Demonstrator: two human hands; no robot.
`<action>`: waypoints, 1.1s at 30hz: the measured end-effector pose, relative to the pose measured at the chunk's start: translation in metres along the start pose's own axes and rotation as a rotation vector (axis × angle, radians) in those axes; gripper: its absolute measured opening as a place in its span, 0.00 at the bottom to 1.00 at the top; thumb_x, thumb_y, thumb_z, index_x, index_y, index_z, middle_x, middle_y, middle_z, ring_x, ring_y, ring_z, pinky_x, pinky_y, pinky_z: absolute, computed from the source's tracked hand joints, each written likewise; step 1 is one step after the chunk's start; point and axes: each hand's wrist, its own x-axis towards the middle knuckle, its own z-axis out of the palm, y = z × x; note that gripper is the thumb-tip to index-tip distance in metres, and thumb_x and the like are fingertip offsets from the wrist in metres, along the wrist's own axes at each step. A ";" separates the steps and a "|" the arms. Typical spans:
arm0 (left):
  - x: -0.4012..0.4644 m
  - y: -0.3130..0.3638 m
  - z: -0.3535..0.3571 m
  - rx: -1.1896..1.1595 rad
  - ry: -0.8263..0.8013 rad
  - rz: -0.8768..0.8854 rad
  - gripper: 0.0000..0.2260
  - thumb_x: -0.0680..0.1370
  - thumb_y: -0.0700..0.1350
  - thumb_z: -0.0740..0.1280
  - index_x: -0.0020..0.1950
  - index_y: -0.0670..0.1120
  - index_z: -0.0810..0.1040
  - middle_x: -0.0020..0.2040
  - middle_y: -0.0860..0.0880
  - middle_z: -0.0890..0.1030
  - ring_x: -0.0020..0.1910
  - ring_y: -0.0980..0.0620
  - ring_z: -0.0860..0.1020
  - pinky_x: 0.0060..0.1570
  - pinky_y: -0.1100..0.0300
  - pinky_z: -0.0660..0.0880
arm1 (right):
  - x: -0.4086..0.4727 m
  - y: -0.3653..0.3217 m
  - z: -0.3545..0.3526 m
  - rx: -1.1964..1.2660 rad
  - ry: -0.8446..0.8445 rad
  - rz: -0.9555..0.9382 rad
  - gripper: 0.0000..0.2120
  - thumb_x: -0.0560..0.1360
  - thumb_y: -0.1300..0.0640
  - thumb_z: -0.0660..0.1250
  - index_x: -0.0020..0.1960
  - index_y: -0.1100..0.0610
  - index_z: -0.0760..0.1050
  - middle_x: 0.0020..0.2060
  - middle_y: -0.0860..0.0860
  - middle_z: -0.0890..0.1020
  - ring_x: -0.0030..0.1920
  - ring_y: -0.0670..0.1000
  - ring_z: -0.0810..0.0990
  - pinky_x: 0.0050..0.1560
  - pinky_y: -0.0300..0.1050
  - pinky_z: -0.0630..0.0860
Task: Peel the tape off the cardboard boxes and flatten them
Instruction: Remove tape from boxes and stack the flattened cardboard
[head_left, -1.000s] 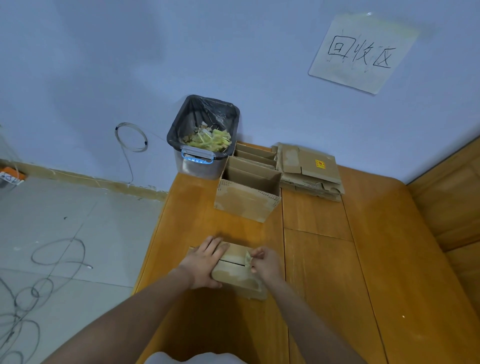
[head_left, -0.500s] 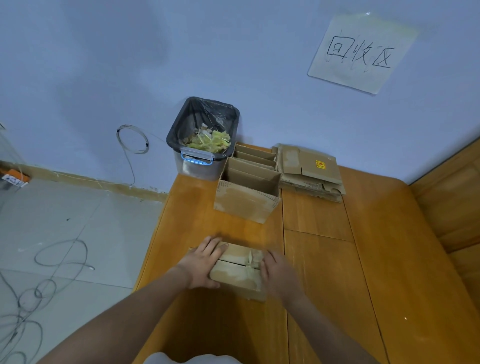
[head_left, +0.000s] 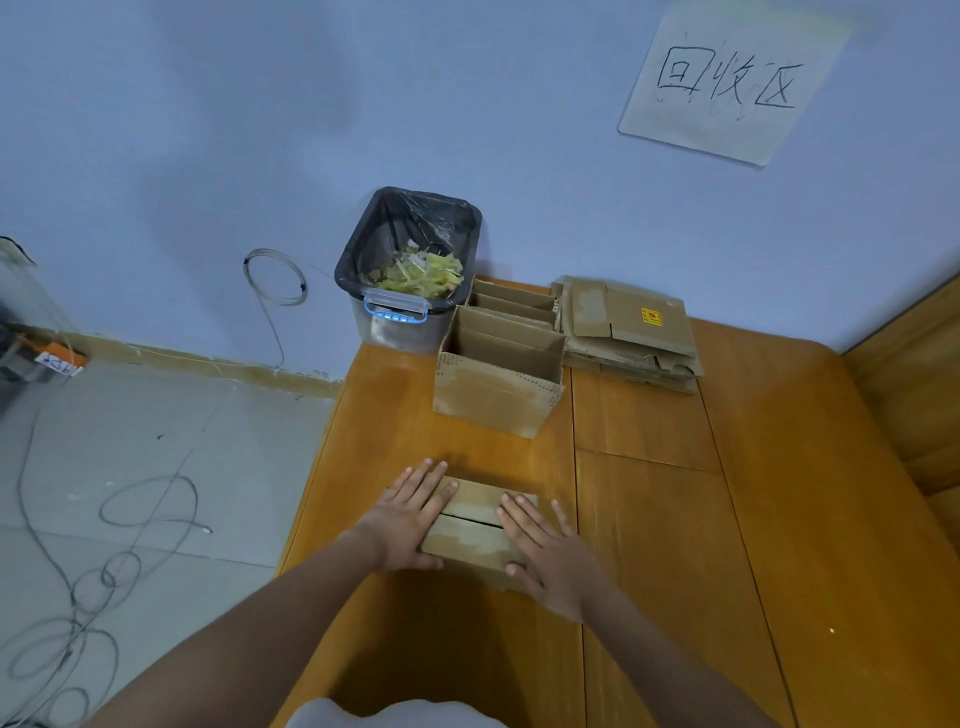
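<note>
While both hands lie flat with fingers spread, a small box (head_left: 475, 525) sits between and under them at the near middle of the wooden counter (head_left: 675, 545). The left hand (head_left: 408, 519) rests palm down on the box's left end, fingers reaching over its far flap, gripping nothing. The right hand (head_left: 550, 556) lies palm down on the right end, fingers pointing far and a little left, also gripping nothing. Between the hands a dark slit runs across the box's top where two flaps meet, and paler patches show on the cardboard. Farther off, an open box (head_left: 496, 382) stands upright near the middle of the counter, a cardboard divider inside it. Just behind that stands another open box (head_left: 511, 301), touching or nearly touching it. To the right of these, against the wall, lies a stack (head_left: 628, 332) of flattened cardboard with a small yellow label (head_left: 651, 316) on top. To the left of the far boxes, at the far left corner of the counter, stands a bin (head_left: 408, 270) lined with a dark bag and holding crumpled yellowish strips (head_left: 418, 273). A paper sign (head_left: 727, 83) with handwritten characters hangs on the wall at upper right. On the tiled floor (head_left: 156, 467) to the left, loose cables (head_left: 78, 571) coil about.
</note>
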 end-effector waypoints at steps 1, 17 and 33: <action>-0.001 0.000 0.000 -0.001 -0.001 -0.002 0.47 0.76 0.66 0.60 0.77 0.46 0.31 0.76 0.42 0.30 0.75 0.42 0.29 0.70 0.51 0.28 | 0.000 0.000 -0.002 0.009 -0.004 0.001 0.32 0.79 0.35 0.37 0.77 0.51 0.38 0.77 0.46 0.41 0.77 0.50 0.38 0.72 0.55 0.30; 0.006 0.013 -0.006 0.020 0.041 -0.081 0.49 0.71 0.67 0.64 0.79 0.44 0.42 0.79 0.40 0.41 0.78 0.41 0.39 0.74 0.49 0.34 | -0.039 0.017 -0.006 0.193 0.140 0.134 0.28 0.80 0.42 0.47 0.76 0.52 0.61 0.72 0.50 0.66 0.65 0.49 0.72 0.57 0.45 0.75; 0.024 0.041 -0.017 0.062 0.120 -0.034 0.56 0.68 0.71 0.65 0.78 0.45 0.35 0.78 0.43 0.34 0.76 0.43 0.33 0.68 0.46 0.25 | -0.016 0.004 -0.002 0.067 0.202 -0.056 0.29 0.80 0.46 0.55 0.78 0.51 0.51 0.78 0.48 0.53 0.78 0.51 0.46 0.74 0.60 0.45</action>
